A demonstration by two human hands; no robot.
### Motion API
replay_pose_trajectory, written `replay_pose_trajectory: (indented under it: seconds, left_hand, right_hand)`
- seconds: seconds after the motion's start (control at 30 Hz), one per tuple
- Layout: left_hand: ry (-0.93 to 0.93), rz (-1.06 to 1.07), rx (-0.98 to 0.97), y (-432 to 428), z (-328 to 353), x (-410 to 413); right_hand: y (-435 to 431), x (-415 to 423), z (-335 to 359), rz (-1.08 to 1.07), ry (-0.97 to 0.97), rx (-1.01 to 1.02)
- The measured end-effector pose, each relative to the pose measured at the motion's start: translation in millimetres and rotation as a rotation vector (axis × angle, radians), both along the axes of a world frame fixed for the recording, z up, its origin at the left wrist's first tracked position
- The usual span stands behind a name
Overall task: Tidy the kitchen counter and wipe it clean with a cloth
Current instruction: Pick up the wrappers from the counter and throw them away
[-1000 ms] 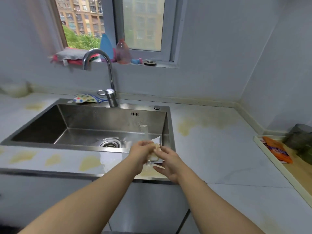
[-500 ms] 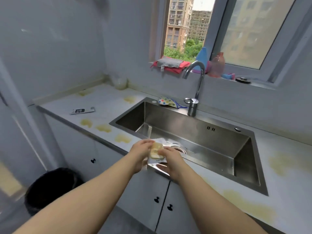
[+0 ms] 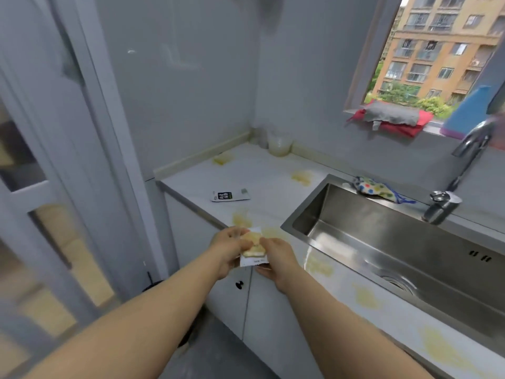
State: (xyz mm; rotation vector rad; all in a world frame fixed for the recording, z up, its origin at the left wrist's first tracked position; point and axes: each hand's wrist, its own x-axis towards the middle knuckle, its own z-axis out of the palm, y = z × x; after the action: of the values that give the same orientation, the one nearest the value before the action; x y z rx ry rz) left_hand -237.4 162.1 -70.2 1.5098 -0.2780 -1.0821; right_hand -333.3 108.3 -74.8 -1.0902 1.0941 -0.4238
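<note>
Both my hands hold a small white snack wrapper (image 3: 253,260) with a yellowish piece of food on it, in front of the counter's front edge. My left hand (image 3: 228,248) grips its left side and my right hand (image 3: 276,259) pinches its right side. A black-and-white packet (image 3: 229,195) lies flat on the white counter (image 3: 262,170) to the left of the sink. Yellow stains (image 3: 241,218) mark the counter in several spots. A dotted cloth (image 3: 374,187) lies on the sink's back rim. Grey and red cloths (image 3: 393,117) are folded on the window sill.
The steel sink (image 3: 404,242) fills the right side, with the tap (image 3: 451,198) behind it. A clear plastic cup (image 3: 278,143) stands in the counter's far corner. A blue bottle (image 3: 475,110) stands on the sill. A glazed door (image 3: 54,187) is at the left.
My view has swung left from the sink's right end to the counter's left end. Both hands kept hold of the wrapper and moved left with it, past the sink.
</note>
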Motion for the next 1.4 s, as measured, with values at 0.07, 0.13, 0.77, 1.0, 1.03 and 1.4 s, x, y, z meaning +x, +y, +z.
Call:
replay_pose_trajectory:
  seconds: [0.07, 0.13, 0.77, 1.0, 1.03, 1.4]
  left_hand:
    - [0.005, 0.040, 0.017, 0, -5, 28]
    - [0.018, 0.077, 0.031, 0, -8, 54]
    - [0.119, 0.281, 0.069, -87, -32, 250]
    - [0.141, 0.274, 0.077, -121, -48, 288]
    - [0.136, 0.266, 0.078, -122, -50, 291]
    - [0.129, 0.046, 0.039, -83, -37, 334]
  right_hand:
    - [-1, 24, -3, 0.044, 0.066, -0.065]
    - [-8, 45, -5, 0.069, 0.119, -0.129]
    - [-154, 235, -59, 0.705, 0.927, -1.131]
    - [-180, 269, -60, 0.815, 1.008, -1.108]
    - [-179, 271, -58, 0.796, 0.988, -1.093]
    - [-109, 301, -17, -0.111, 0.332, -0.408]
